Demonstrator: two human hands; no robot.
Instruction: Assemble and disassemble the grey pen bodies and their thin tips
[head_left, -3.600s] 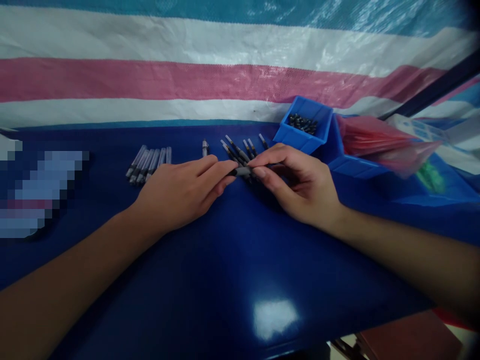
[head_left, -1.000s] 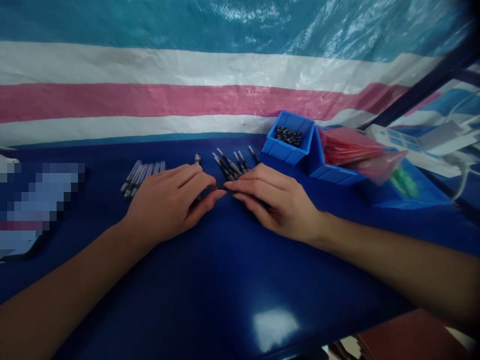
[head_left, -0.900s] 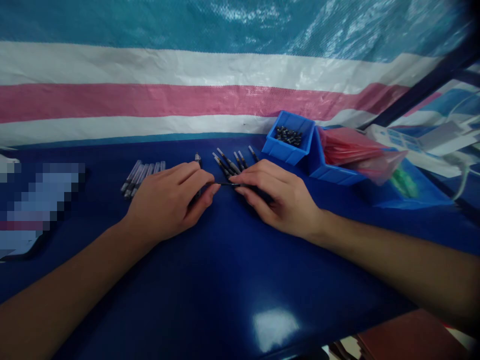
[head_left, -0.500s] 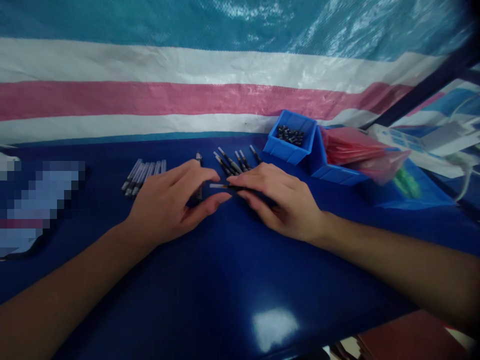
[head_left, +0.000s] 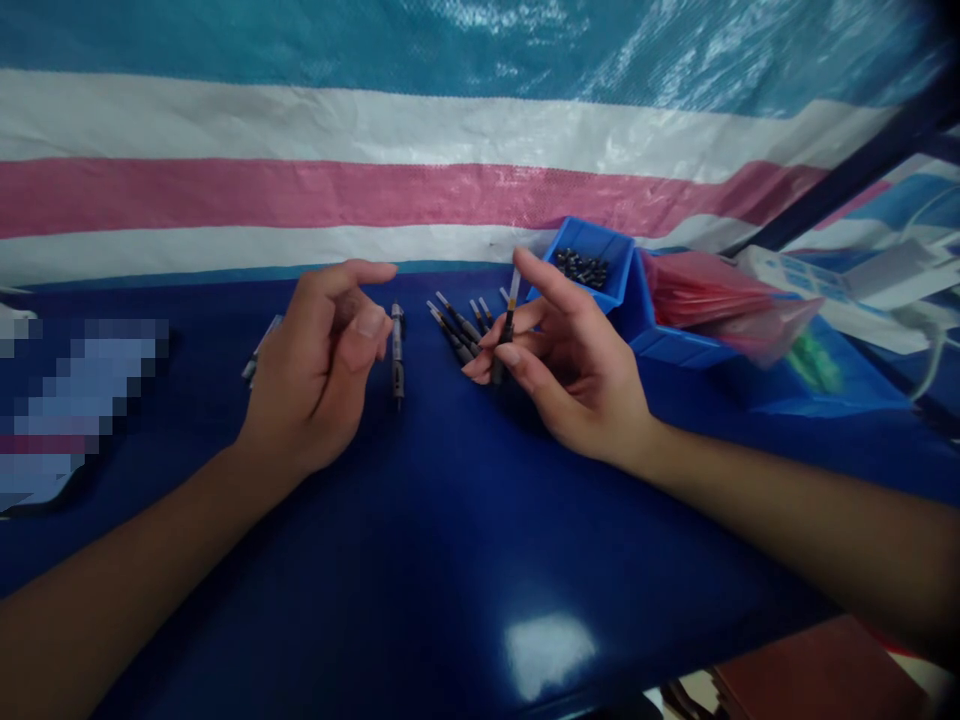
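My right hand (head_left: pixel 577 370) pinches a dark pen barrel with a clear-ended refill (head_left: pixel 510 315) standing up out of it. The index fingertip is by the refill's upper end. Several similar dark barrels with refills (head_left: pixel 457 330) lie just left of that hand. My left hand (head_left: pixel 322 360) is raised, its index finger stretched out and the others loosely bent, with nothing visible in it. Right beside it, a complete-looking pen (head_left: pixel 397 355) with a clip lies on the blue table (head_left: pixel 420 540). Behind the left hand, clear pen tubes (head_left: pixel 262 345) are mostly hidden.
At the back right stands a small blue bin (head_left: pixel 581 300) of small dark parts. Next to it another blue bin (head_left: pixel 679 345) holds red plastic bags (head_left: pixel 712 300). Farther right are a green item (head_left: pixel 814 365) and a white device (head_left: pixel 795 285). A blurred-out object (head_left: pixel 82 400) lies at left.
My right hand has turned the barrel and refill from lying flat, pointing left, to upright. My left hand has drawn back up and left from the refill's end, uncovering the pen with the clip.
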